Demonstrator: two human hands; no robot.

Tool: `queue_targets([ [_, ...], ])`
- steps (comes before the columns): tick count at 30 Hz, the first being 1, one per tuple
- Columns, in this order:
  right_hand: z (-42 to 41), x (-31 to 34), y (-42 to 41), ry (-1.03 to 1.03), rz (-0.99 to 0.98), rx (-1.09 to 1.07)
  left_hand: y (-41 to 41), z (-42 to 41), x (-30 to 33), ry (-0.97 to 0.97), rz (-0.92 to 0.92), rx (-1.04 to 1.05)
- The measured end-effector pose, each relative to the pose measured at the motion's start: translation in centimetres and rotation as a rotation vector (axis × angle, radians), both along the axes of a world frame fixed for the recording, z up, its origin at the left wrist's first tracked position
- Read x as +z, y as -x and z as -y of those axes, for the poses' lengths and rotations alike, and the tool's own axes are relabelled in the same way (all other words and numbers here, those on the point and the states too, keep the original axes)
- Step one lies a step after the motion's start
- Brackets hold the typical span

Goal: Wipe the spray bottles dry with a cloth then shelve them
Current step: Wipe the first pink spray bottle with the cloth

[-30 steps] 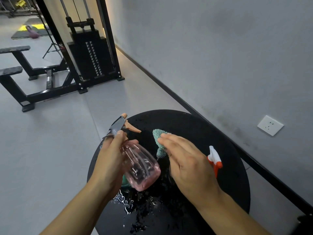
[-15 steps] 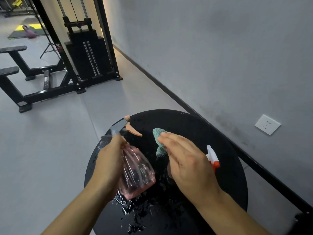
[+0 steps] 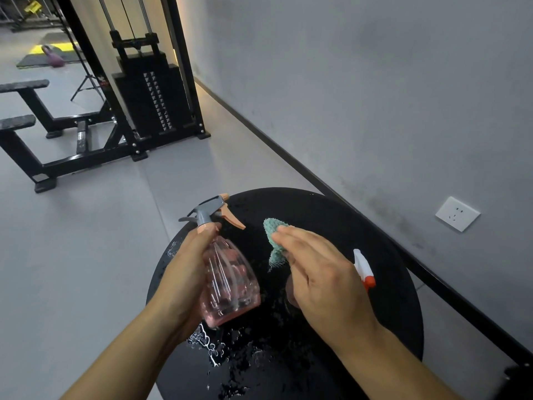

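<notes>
The left hand (image 3: 184, 278) grips the pink spray bottle (image 3: 227, 281), nozzle tilted toward the desk's (image 3: 398, 313) far edge. Just right of it, the right hand (image 3: 320, 272) holds the teal cloth (image 3: 274, 238), apparently under nearly straight fingers (image 3: 291, 238), apart from the bottle.

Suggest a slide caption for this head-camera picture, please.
Left hand grips a pink spray bottle while the right hand holds a green cloth over a wet black table.

place: I'm looking at a gym, pretty sure
giveaway: cable machine (image 3: 150, 90) with a black weight stack
also: padded bench (image 3: 24, 85), purple kettlebell (image 3: 54, 57) on a floor mat (image 3: 34, 62)
floor: plain grey
</notes>
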State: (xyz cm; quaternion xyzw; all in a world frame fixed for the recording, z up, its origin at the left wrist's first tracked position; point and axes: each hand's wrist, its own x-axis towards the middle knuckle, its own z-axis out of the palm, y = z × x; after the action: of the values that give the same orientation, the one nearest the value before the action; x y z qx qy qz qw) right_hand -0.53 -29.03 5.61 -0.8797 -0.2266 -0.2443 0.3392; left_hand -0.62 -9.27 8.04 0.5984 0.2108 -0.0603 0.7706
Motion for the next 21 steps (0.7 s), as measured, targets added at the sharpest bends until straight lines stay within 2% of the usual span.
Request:
queue_targets([
  [13, 0.1, 0.0, -0.1, -0.018, 0.011, -0.017, -0.5, -1.4, -1.0, 0.051, -0.084, -0.102],
  [21, 0.2, -0.1, -0.1, -0.020, -0.014, -0.018, -0.4, -1.0, -0.8, 0.089, -0.058, -0.056],
])
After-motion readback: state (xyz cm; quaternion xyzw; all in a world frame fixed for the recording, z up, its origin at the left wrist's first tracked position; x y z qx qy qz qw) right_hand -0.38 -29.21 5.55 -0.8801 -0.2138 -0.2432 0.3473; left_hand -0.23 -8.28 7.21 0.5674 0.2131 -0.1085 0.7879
